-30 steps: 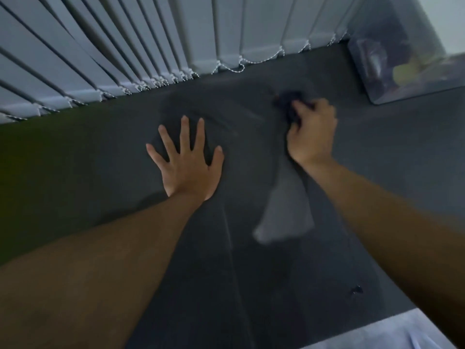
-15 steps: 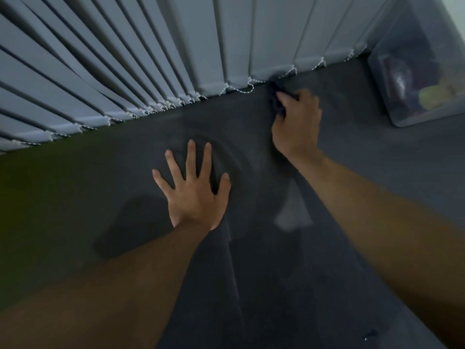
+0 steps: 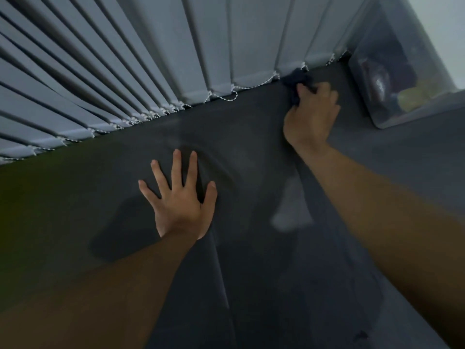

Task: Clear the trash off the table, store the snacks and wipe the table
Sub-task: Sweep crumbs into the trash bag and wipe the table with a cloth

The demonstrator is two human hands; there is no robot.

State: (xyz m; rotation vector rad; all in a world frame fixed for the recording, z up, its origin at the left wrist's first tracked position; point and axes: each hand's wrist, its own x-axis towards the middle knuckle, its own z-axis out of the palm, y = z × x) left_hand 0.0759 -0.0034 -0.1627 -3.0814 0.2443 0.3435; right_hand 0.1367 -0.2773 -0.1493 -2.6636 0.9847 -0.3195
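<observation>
Right hand grip clenched on dark cloth at table far edge; left hand spread flat

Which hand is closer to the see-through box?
Right. The right hand, gripping a dark cloth, is beside the clear box; the left hand lies flat on the table, much farther.

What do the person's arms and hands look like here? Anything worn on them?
Both are bare. The left hand and right hand wear no gloves, and no rings show in this dim, soft picture. No watch or band on either wrist, and no sleeve covers the visible forearms.
</observation>
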